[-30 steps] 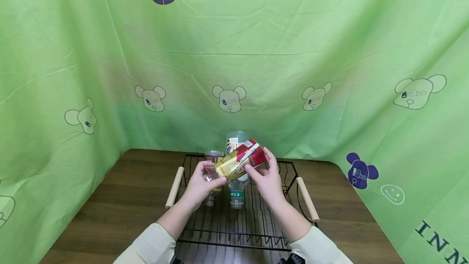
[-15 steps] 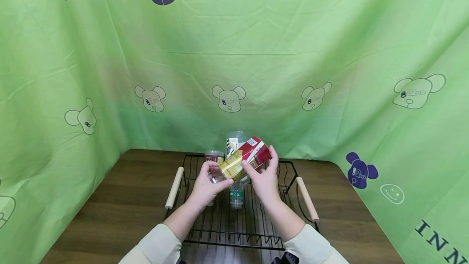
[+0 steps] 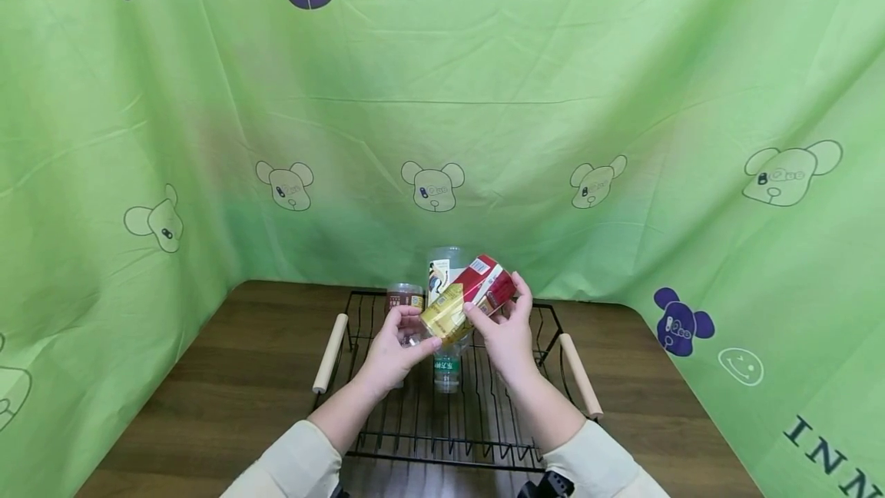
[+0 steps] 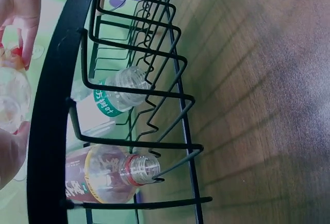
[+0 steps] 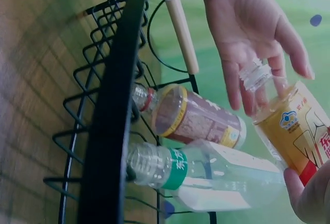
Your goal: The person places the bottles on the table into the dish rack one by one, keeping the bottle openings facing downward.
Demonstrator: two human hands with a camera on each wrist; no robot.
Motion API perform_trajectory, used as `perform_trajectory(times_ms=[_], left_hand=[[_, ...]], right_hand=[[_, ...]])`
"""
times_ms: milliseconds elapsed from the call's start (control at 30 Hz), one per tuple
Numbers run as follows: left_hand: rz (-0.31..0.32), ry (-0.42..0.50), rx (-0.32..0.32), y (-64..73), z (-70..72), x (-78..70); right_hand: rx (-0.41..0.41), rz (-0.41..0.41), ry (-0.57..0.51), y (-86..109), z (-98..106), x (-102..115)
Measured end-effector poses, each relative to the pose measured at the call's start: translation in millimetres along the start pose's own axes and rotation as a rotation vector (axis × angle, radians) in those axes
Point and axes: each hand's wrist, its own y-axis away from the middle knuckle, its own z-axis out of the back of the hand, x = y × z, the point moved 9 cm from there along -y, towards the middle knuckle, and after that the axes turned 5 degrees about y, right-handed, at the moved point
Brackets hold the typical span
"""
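Note:
A plastic bottle (image 3: 466,300) with a gold and red label tilts in the air above a black wire basket (image 4: 54,105). My right hand (image 3: 506,329) grips its red end, thumb across the label. At the other end, the fingers and thumb of my left hand (image 3: 390,348) lie around the clear neck and shoulder. Bare screw threads show on that neck in the right wrist view. Inside the basket, behind my hands, lie a brown-labelled bottle (image 5: 201,118) and a clear bottle with a green neck band (image 5: 178,168), side by side, necks toward me.
Pale wooden handles stick up at the basket's left (image 3: 330,353) and right (image 3: 581,375) sides. The basket stands on a brown wooden table (image 3: 228,383). A green printed curtain (image 3: 442,129) hangs behind and at both sides.
The held bottle has shifted slightly right, both hands along with it, and has rolled so that a barcode on the red part now faces up. The bottles in the basket stay put.

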Motion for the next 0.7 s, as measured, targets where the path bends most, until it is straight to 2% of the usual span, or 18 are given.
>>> perform_trajectory(times_ms=[100,167,333,433,533,700], left_hand=[[-0.005,-0.013,0.013,0.2,3.1,-2.3],[-0.019,-0.024,0.002,0.1,10.1,-4.1],[-0.032,-0.062,-0.078,-1.0,41.0,-4.2],[-0.018,-0.101,-0.13,-2.1,62.0,-0.4],[0.022,-0.165,-0.161,-2.2,80.8,5.0],[0.149,-0.224,-0.135,0.1,101.3,19.9]], right_hand=[[0.01,-0.016,0.009,-3.5,7,1],[0.009,-0.013,0.03,-6.9,14,3],[0.007,0.021,0.097,-18.9,35,6],[0.004,0.039,0.156,-26.0,45,5],[0.0,0.049,0.233,-31.3,54,3],[0.055,0.06,0.278,-38.0,57,-5]])
